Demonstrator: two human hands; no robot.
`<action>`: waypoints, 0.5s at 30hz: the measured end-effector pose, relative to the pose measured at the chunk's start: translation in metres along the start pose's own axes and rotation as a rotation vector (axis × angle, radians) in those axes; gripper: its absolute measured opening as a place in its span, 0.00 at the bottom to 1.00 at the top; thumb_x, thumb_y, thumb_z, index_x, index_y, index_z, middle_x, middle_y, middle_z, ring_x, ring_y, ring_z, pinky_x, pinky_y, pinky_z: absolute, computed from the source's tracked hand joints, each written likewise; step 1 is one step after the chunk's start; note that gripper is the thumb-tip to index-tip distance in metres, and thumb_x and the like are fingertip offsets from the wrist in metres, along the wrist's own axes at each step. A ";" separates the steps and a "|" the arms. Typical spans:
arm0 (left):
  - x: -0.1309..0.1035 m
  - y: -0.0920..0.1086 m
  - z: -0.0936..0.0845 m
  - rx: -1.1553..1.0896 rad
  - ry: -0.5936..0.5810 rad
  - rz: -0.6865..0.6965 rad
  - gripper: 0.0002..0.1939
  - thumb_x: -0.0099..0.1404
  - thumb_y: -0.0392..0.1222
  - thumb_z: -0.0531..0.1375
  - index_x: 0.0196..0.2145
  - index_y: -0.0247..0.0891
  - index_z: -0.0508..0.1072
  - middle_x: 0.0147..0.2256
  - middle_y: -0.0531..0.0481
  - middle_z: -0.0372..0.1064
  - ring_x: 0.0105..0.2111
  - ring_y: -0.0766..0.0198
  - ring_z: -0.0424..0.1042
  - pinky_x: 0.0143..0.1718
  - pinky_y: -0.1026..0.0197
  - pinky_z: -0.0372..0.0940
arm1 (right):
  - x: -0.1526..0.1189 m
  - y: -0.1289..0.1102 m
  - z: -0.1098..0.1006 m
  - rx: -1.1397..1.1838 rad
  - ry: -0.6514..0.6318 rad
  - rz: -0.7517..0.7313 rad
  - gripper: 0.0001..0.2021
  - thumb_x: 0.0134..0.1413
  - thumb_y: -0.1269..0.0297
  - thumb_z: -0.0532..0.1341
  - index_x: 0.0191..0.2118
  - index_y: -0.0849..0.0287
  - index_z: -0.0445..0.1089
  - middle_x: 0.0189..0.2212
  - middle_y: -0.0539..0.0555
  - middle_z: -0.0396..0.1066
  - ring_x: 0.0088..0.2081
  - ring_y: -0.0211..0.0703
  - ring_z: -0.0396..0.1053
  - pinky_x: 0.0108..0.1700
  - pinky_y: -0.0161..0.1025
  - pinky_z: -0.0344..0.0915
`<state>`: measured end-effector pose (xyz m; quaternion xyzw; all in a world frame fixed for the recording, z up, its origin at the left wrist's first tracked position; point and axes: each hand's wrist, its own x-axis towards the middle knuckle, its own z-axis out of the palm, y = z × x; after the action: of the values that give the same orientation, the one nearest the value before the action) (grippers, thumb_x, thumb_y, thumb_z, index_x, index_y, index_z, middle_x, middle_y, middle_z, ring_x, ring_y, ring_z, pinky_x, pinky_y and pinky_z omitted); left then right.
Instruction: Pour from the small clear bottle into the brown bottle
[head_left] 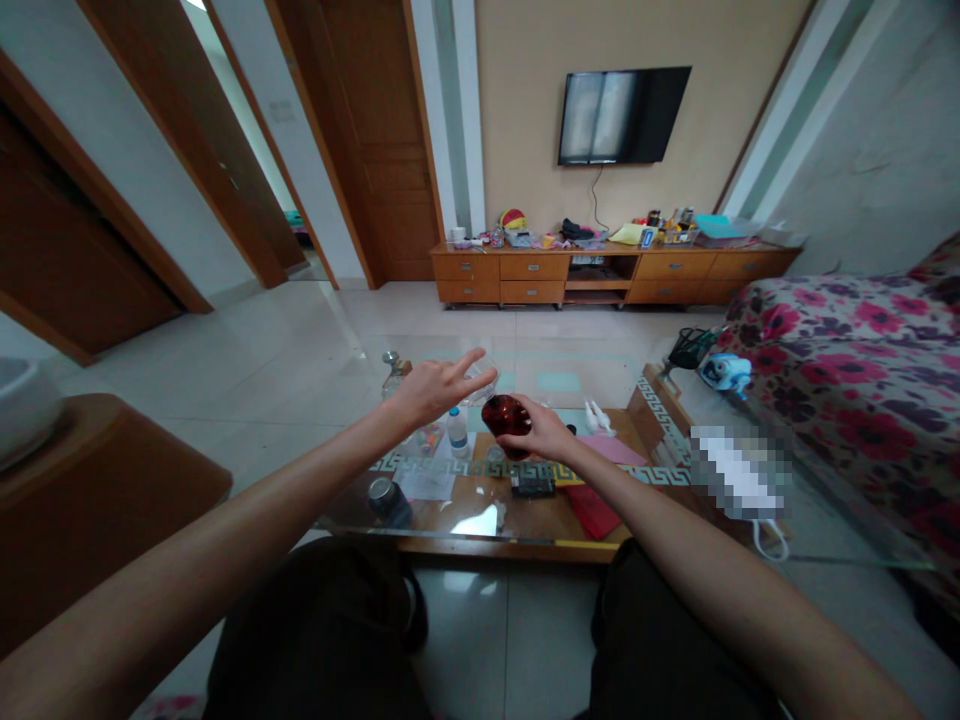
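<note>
My right hand (536,428) is wrapped round a dark reddish-brown bottle (504,415), held tilted above the glass table (450,520), its upper end leaning toward my left hand. My left hand (439,388) has its fingers reaching out around a small clear container (484,384), which it seems to hold; the exact shape is hard to make out. The container and the bottle's upper end are close together; whether they touch I cannot tell. Below my hands, a clear bottle with a blue cap (457,432) stands on the table.
A dark jar with a silver lid (384,495) is at the near left of the table. Also there are a black box (532,484), a red sheet (591,508) and a white crumpled item (598,418). A flowered sofa (832,350) stands at right, a low cabinet (532,268) beyond.
</note>
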<state>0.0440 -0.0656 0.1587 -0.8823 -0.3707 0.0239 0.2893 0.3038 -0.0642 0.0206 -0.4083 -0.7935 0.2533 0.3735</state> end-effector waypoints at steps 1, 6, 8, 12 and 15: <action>0.000 0.000 -0.001 0.005 0.003 0.004 0.33 0.75 0.30 0.53 0.72 0.57 0.58 0.74 0.38 0.48 0.36 0.62 0.77 0.32 0.59 0.69 | 0.000 0.000 0.000 0.000 -0.003 -0.002 0.43 0.48 0.52 0.76 0.69 0.47 0.62 0.60 0.56 0.74 0.55 0.59 0.76 0.59 0.56 0.71; 0.001 0.001 -0.002 0.044 0.003 0.017 0.33 0.75 0.30 0.52 0.72 0.55 0.58 0.74 0.37 0.49 0.36 0.62 0.77 0.31 0.59 0.68 | 0.000 0.000 0.000 0.014 -0.002 -0.008 0.43 0.48 0.52 0.76 0.69 0.47 0.62 0.59 0.56 0.74 0.55 0.58 0.76 0.59 0.54 0.72; 0.002 0.001 -0.003 0.059 0.003 0.025 0.32 0.75 0.30 0.51 0.71 0.54 0.58 0.74 0.37 0.49 0.36 0.61 0.77 0.30 0.59 0.68 | 0.000 0.001 0.001 0.013 -0.001 -0.013 0.43 0.48 0.52 0.76 0.69 0.48 0.63 0.59 0.56 0.75 0.55 0.57 0.76 0.59 0.54 0.72; 0.002 0.001 -0.004 0.064 0.000 0.038 0.31 0.76 0.30 0.50 0.71 0.54 0.59 0.74 0.37 0.48 0.37 0.61 0.78 0.30 0.60 0.68 | 0.000 0.001 0.000 -0.006 -0.004 -0.012 0.43 0.49 0.51 0.75 0.69 0.48 0.63 0.60 0.57 0.74 0.56 0.59 0.75 0.59 0.56 0.71; 0.003 0.001 -0.004 0.070 -0.002 0.050 0.31 0.75 0.29 0.50 0.71 0.54 0.59 0.74 0.37 0.47 0.38 0.60 0.78 0.31 0.60 0.68 | 0.000 0.000 -0.001 -0.012 -0.005 -0.014 0.43 0.49 0.52 0.75 0.69 0.48 0.62 0.60 0.57 0.74 0.57 0.60 0.75 0.60 0.57 0.70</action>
<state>0.0476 -0.0660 0.1624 -0.8805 -0.3477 0.0448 0.3190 0.3047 -0.0643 0.0205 -0.4043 -0.7988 0.2471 0.3708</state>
